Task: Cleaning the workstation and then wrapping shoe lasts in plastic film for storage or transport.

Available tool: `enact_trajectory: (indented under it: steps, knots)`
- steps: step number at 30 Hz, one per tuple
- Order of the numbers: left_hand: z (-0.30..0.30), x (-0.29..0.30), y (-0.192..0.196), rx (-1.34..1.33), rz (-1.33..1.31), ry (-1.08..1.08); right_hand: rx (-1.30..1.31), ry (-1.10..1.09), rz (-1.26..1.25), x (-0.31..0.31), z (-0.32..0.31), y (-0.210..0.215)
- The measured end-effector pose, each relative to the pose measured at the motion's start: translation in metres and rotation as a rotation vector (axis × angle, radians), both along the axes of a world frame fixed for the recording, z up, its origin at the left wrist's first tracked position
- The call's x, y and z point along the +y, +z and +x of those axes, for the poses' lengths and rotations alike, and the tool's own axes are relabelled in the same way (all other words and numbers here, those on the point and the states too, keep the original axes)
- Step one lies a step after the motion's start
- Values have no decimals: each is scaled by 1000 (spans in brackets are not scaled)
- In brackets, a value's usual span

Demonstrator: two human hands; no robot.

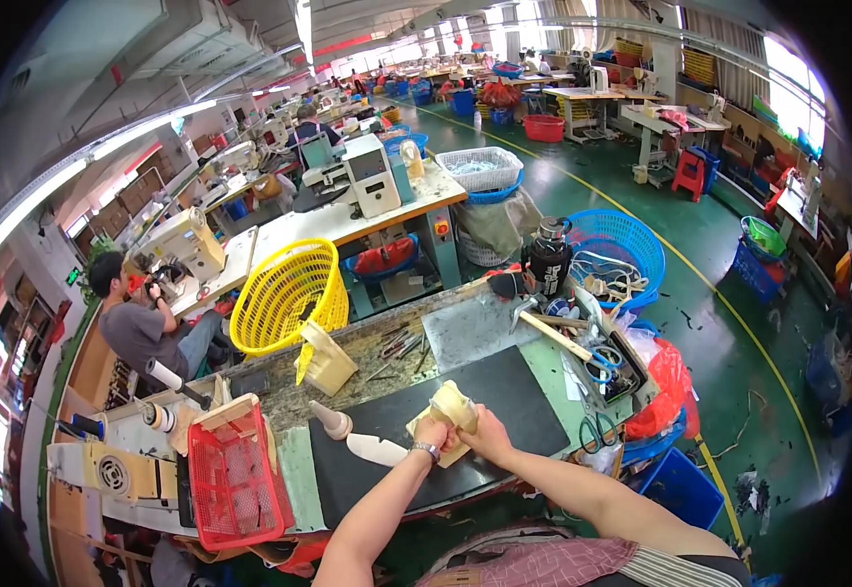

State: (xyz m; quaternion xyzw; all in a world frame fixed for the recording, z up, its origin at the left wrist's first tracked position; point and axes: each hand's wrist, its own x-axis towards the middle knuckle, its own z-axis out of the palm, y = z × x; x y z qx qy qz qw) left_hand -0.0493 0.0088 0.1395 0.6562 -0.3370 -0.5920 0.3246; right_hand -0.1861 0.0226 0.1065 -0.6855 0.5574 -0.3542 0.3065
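Across a cluttered counter (pixel 369 338) lies a black mat (pixel 509 393), above which the left hand (pixel 432 434) and right hand (pixel 486 433) both grip a cream-yellow piece (pixel 451 399); a red basket (pixel 238 479) stands to the left.

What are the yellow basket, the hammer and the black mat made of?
Yellow basket: probably plastic, slightly shiny, with bright moulded-looking lattice. Hammer: handle likely smooth wood, pale tan; head perhaps metal, greyish. Black mat: maybe rubber, dull and flat; I can't be sure.
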Motion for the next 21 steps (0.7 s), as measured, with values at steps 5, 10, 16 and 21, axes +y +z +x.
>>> enact_trajectory:
  steps: [5,10,16,21]
  knots:
    - [25,-17,-13,-1054,-411,-453,-7,-1,-24,-4,6,6]
    - [13,-14,-16,250,160,-63,-17,-11,-82,-5,2,-3]
    - [9,-5,-24,4,-55,-103,-5,12,-92,5,0,-8]
    - [14,-14,4,-1076,-273,-556,19,11,-60,4,4,-7]
